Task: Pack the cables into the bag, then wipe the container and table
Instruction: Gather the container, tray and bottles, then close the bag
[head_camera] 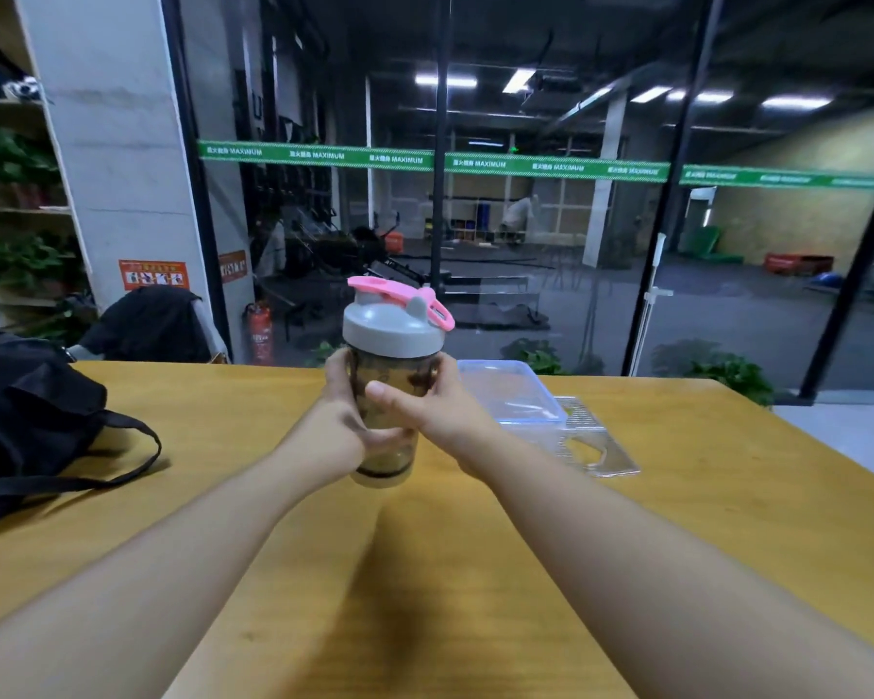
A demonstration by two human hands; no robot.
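A clear shaker bottle (392, 411) with a grey lid and pink flip cap is held just above the yellow table (677, 522), at its middle. My left hand (341, 421) grips its left side and my right hand (425, 411) wraps round its right side. Dark contents show through the bottle's wall; I cannot tell what they are. A black bag (26, 411) with a long strap lies on the table's left. A clear plastic container (513, 393) sits right of the bottle, with its clear lid (596, 441) flat beside it.
A glass wall runs behind the table's far edge. A chair draped with a black garment (147, 325) stands at the far left, beside a red fire extinguisher (259, 333). Shelves with plants (16, 254) are on the left.
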